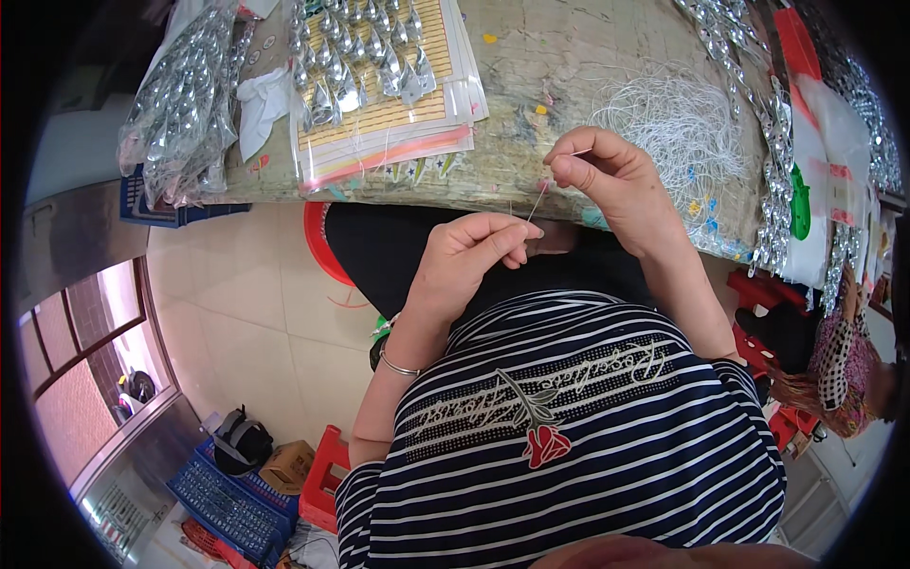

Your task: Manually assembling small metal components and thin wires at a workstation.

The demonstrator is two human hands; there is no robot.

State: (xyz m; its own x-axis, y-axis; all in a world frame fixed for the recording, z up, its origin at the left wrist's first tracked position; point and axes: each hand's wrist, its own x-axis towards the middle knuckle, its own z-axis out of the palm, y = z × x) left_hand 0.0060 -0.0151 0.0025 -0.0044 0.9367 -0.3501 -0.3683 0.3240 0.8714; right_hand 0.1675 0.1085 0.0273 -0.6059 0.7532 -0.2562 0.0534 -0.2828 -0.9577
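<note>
Seated at a worn greenish table [569, 57], left hand [469, 251] pinching the lower end of a thin pale thread [537, 202], right hand [607, 180] pinching its upper end just above the table edge. Beside the right hand, a loose tangle of white threads [678, 119]; farther left, a stack of yellow striped cards carrying shiny silver drop-shaped pieces [379, 66] and a clear plastic bag of the same silver pieces [180, 104]. Below, a navy-and-white striped shirt with a red rose [569, 427], and on the left wrist a thin silver bangle [398, 365].

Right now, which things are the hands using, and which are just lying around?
In use: left hand, right hand, thin thread pinched between them.
Lying about: white thread pile, bag of silver pieces, card of silver pieces, red stool.
</note>
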